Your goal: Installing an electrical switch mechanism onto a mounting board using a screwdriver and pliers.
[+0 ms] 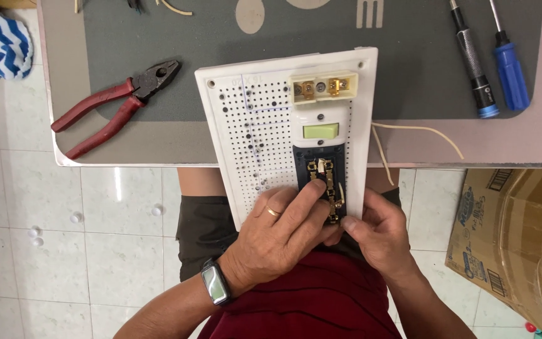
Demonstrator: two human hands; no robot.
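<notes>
A white perforated electrical board point(252, 119) lies half on the table, its near end hanging over my lap. On it sit a cream terminal block with brass contacts point(323, 87), a white switch with a pale green rocker point(321, 130) and a dark blue socket body with brass parts point(323, 182). My left hand point(280, 235), wearing a ring and a wrist watch, grips the board's near end with the index finger on the dark socket. My right hand point(377, 232) holds the board's near right corner, thumb against the socket's lower edge.
Red-handled pliers point(117, 103) lie on the grey table mat point(409, 69) to the left. A black screwdriver point(472, 63) and a blue screwdriver point(509, 69) lie at the right. A thin cream wire point(418, 132) trails off the board. A cardboard box point(522, 238) stands on the tiled floor.
</notes>
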